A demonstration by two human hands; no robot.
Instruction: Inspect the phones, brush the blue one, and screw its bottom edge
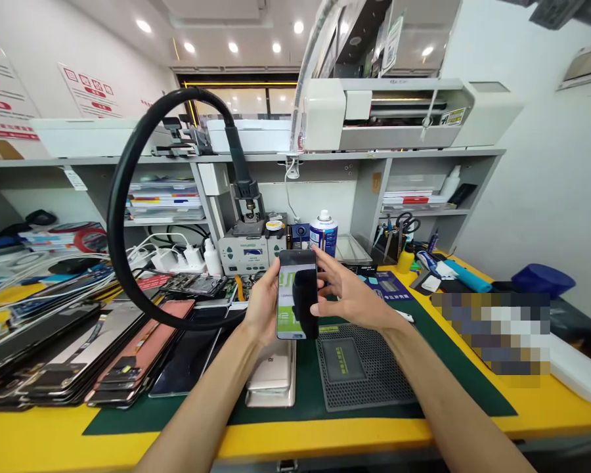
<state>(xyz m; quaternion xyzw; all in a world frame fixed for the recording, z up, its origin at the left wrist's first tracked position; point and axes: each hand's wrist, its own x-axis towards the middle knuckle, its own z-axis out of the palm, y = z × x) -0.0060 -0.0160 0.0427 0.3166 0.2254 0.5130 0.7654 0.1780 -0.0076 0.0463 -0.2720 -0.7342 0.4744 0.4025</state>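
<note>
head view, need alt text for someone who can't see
The left hand holds a smartphone, screen toward the viewer, while the right hand is at its other edge, above a green mat on a yellow workbench. A gold phone casing and dark perforated pad lie on the mat, with phone parts stacked to the left.

Reaches over the front edge of the counter (325, 435) with bare left forearm (201, 401) and bare right forearm (446, 391), wide apart at that edge and slanting together toward the middle. Holds left hand (261, 305) above the counter, curled in a grip, with left thumb (274, 270) pointing toward the far edge. Turns right hand (357, 299) leftward, close to the other and almost level with it. Stretches right index finger (328, 261) slantwise toward the far edge, bends the neighbouring fingers (329, 290), and sets right thumb (329, 308) apart below, pointing toward the left edge.
</note>
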